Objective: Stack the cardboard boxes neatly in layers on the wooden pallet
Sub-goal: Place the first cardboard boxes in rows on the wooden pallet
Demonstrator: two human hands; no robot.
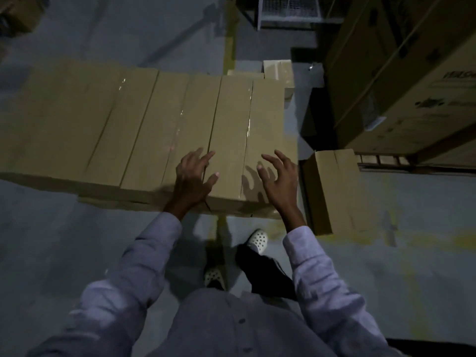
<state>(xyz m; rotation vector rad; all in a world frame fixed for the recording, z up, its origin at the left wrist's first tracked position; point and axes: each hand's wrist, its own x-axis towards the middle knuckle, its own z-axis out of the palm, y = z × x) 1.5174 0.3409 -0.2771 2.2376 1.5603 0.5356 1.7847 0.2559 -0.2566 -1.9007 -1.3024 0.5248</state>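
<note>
Long tan cardboard boxes (154,119): left hand (195,175), right hand (279,177) spread, gripping nothing; 3 o'clock end box (265,135) could slip off if nudged.

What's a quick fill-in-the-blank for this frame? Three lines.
1. The left hand and right hand are at the ____ end of the box row.
2. A lone box stands on the ____ beside that row.
3. The person's clogs are ____.
Missing: right; floor; white.
</note>
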